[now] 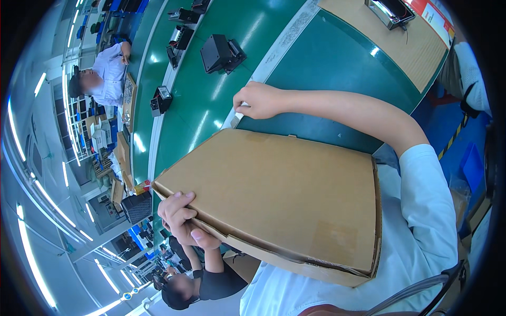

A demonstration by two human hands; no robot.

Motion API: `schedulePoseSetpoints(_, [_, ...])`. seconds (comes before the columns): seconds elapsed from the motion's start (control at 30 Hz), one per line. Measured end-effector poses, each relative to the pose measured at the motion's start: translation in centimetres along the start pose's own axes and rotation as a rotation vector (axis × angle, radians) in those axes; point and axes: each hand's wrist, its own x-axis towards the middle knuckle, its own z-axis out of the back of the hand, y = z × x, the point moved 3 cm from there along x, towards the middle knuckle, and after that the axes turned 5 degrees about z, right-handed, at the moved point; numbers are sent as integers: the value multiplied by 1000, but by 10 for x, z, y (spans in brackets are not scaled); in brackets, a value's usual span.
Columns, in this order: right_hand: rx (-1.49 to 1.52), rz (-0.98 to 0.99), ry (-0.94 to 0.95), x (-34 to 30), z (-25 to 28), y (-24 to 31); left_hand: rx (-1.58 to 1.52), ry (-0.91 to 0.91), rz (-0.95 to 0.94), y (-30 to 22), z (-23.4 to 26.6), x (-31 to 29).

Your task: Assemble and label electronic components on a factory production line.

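Observation:
A flat brown cardboard box (279,189), its lid closed, leans against my body. My left hand (184,218) grips its left edge, with the fingers over the lid and the thumb on the side wall. The lid stands slightly apart from the wall along the lower edge. My right hand (258,100) is closed in a fist beyond the box, at the pale rail of the green line. A bit of white shows at its fingers; I cannot tell whether it is a held thing or the rail.
Black box-shaped devices (219,54) stand on the green conveyor (205,100). At the upper right, a metal-framed device (390,13) sits on a cardboard sheet (400,50). One person (108,73) is across the line; another in black (224,282) is at the lower left.

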Motion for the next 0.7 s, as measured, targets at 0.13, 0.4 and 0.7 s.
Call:
schedulePoseSetpoints(0.13, [-25,-3,-12,0,-1,0,-5,-10,6,1,0,-2])
schedulePoseSetpoints(0.4, [-28,-75,9,1,2,6,29,-36,27,1,2,-6])
schedulePoseSetpoints(0.7, [-71,-79,90,4,-4,6,31,-16,19,4,6,-11])
